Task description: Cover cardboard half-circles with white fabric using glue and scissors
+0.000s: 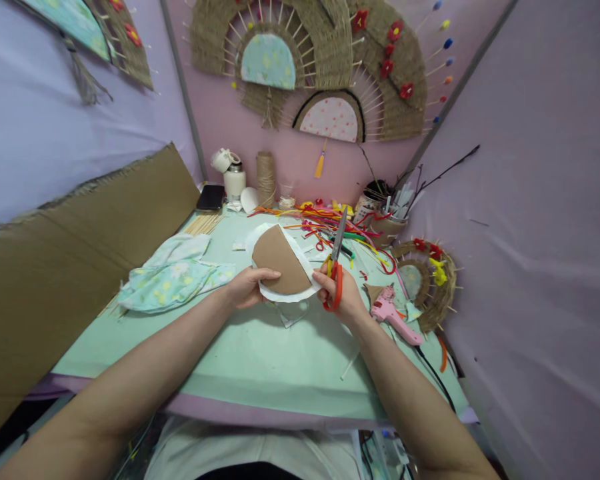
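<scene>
Over the middle of the table I hold a brown cardboard half-disc (280, 263) with a white fabric margin around its edge. My left hand (250, 285) grips its lower left side, thumb lying on the cardboard. At its right corner, the fingers of my right hand (344, 290) pinch the white margin. Scissors (336, 267) with orange-red and yellow handles hang in that same right hand, blades pointing up and away. Some small scraps (291, 317) lie on the table just below the half-disc. My fingers under the piece are partly hidden.
Patterned green fabric (175, 280) and a large cardboard sheet (80, 260) are at left. A pink glue gun (397, 319) with a black cord lies right. Behind are pipe cleaners (300, 212), a twine spool (265, 179), a bottle (235, 181) and a phone (211, 198).
</scene>
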A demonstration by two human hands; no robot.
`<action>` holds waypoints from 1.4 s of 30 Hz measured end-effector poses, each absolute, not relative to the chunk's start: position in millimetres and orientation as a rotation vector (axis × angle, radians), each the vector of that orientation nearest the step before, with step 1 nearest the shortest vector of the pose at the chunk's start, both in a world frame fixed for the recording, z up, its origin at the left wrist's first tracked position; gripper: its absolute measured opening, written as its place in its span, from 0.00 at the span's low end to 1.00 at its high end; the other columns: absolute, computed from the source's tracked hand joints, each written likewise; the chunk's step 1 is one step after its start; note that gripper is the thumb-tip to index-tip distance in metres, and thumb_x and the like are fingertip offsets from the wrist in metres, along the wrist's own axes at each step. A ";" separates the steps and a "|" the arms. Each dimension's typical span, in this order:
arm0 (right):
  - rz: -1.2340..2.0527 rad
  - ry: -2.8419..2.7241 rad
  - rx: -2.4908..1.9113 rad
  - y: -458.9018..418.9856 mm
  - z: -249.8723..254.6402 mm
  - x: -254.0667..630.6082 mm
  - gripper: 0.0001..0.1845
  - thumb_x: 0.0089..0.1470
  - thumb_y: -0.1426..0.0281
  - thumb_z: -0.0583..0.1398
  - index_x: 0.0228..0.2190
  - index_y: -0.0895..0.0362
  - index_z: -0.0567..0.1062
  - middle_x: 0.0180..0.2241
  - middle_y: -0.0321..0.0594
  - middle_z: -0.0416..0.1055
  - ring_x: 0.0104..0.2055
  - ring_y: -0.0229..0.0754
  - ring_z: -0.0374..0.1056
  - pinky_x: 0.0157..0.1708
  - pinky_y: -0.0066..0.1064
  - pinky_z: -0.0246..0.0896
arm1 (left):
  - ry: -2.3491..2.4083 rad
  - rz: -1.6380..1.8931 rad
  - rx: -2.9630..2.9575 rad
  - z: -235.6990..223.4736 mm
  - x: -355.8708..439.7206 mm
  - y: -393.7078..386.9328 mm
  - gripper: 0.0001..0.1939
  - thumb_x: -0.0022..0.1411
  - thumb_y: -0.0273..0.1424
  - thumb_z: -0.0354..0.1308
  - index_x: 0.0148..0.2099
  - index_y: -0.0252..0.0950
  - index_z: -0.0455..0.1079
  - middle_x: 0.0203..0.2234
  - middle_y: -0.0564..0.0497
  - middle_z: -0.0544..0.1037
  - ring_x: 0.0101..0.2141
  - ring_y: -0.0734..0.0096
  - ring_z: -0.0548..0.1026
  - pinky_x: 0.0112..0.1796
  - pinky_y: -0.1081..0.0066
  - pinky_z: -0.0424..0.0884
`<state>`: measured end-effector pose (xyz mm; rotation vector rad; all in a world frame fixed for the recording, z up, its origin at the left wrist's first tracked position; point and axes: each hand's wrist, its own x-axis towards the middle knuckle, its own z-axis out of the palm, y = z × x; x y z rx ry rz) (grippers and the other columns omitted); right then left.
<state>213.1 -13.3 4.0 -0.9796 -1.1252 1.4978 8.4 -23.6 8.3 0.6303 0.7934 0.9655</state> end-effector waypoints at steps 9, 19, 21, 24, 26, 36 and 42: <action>1.419 -1.082 -0.980 -9.2 -2.2 212.1 0.21 0.37 0.63 0.69 0.28 0.55 0.63 0.25 0.28 0.70 0.13 0.27 0.56 0.11 0.22 0.50 | 0.818 1.125 0.706 10.7 16.4 -17.6 0.28 0.50 0.21 0.63 0.55 0.32 0.68 0.46 0.40 0.78 0.45 0.57 0.77 0.44 0.65 0.75; 1.419 -1.057 -0.992 -10.2 -0.4 210.9 0.21 0.37 0.64 0.69 0.28 0.54 0.63 0.15 0.23 0.61 0.12 0.29 0.53 0.12 0.21 0.49 | 0.658 1.052 0.686 10.2 10.6 -19.3 0.33 0.51 0.20 0.61 0.60 0.34 0.62 0.50 0.40 0.75 0.48 0.56 0.75 0.45 0.63 0.74; 1.418 -1.069 -0.986 -10.2 -0.6 210.6 0.21 0.37 0.64 0.69 0.28 0.54 0.63 0.13 0.22 0.59 0.12 0.29 0.53 0.12 0.21 0.49 | 0.599 1.032 0.691 9.3 12.2 -21.0 0.33 0.52 0.21 0.61 0.60 0.34 0.62 0.51 0.40 0.75 0.48 0.54 0.75 0.45 0.60 0.74; 1.413 -1.090 -0.976 -10.0 -1.9 210.5 0.21 0.39 0.62 0.68 0.28 0.53 0.62 0.13 0.22 0.60 0.13 0.30 0.53 0.12 0.21 0.49 | 0.599 1.067 0.663 6.2 18.2 -22.4 0.29 0.51 0.18 0.60 0.57 0.31 0.65 0.49 0.39 0.76 0.47 0.56 0.76 0.45 0.64 0.74; 1.409 -1.109 -0.973 -9.6 -3.2 210.6 0.20 0.40 0.62 0.67 0.29 0.53 0.62 0.13 0.23 0.60 0.13 0.30 0.53 0.12 0.21 0.49 | 0.634 1.076 0.636 3.8 21.9 -21.9 0.24 0.52 0.18 0.59 0.54 0.28 0.68 0.46 0.38 0.78 0.45 0.58 0.77 0.44 0.67 0.75; 1.398 -1.261 -1.020 -13.1 -3.4 212.5 0.18 0.44 0.60 0.66 0.29 0.53 0.63 0.16 0.25 0.63 0.12 0.31 0.53 0.10 0.23 0.46 | 0.710 1.343 0.578 8.7 10.1 -9.2 0.19 0.60 0.21 0.55 0.53 0.35 0.66 0.37 0.45 0.81 0.34 0.64 0.80 0.37 0.61 0.78; 1.470 -1.586 -0.967 -24.5 -3.5 214.8 0.19 0.52 0.52 0.59 0.30 0.55 0.70 0.16 0.29 0.63 0.16 0.34 0.58 0.16 0.25 0.53 | 0.719 1.623 0.540 21.4 -8.4 -0.6 0.18 0.60 0.21 0.54 0.52 0.37 0.67 0.36 0.52 0.81 0.33 0.71 0.79 0.40 0.64 0.77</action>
